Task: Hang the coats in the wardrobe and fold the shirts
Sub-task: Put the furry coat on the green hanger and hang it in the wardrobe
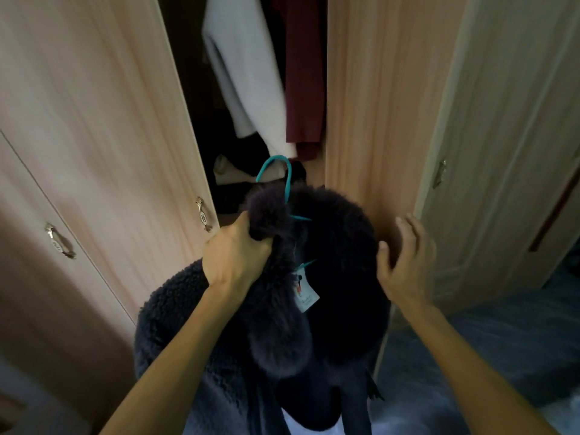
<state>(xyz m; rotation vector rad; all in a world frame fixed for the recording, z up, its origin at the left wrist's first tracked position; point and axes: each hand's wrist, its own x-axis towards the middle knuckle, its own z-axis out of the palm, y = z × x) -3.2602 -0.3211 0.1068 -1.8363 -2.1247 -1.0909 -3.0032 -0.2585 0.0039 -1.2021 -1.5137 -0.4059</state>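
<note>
**Inspector:** At the wardrobe opening, 12 o'clock from the person, a dark coat (pixel 314 277) hangs in front of the body on a teal hanger (pixel 284 180). The hook rises clear of the fur collar (pixel 270 215) and points into the gap between the doors.

**Clerk:** State of the hands?

**Inspector:** The left hand (pixel 233 257) is closed in a fist on the collar at 9 o'clock of the hook stem, bearing the load. The right hand (pixel 408 265) is spread wide at 3 o'clock of the coat; its thumb looks to touch the shoulder, the fingers hold nothing.

**Clerk:** How will the garment handle?

**Inspector:** My judgement: bulky and fairly heavy, with thick fleece body and long-pile collar. It is soft, will sag and swing, and the fur may slide under a light grip. Not fragile. A paper tag (pixel 307 295) dangles at the neck, harmless.

**Clerk:** Best hold?

**Inspector:** The hanger itself, at the base of the hook. That is the only stiff part; gripping fur alone risks the coat slipping off the hanger arms.

**Clerk:** Destination?

**Inspector:** Inside, at 12 o'clock, a white garment (pixel 248 76) and a maroon garment (pixel 306 73) already hang. The rail is out of view. The right-hand wardrobe door (pixel 383 105) stands close beside the coat; the opening is narrow.
</note>
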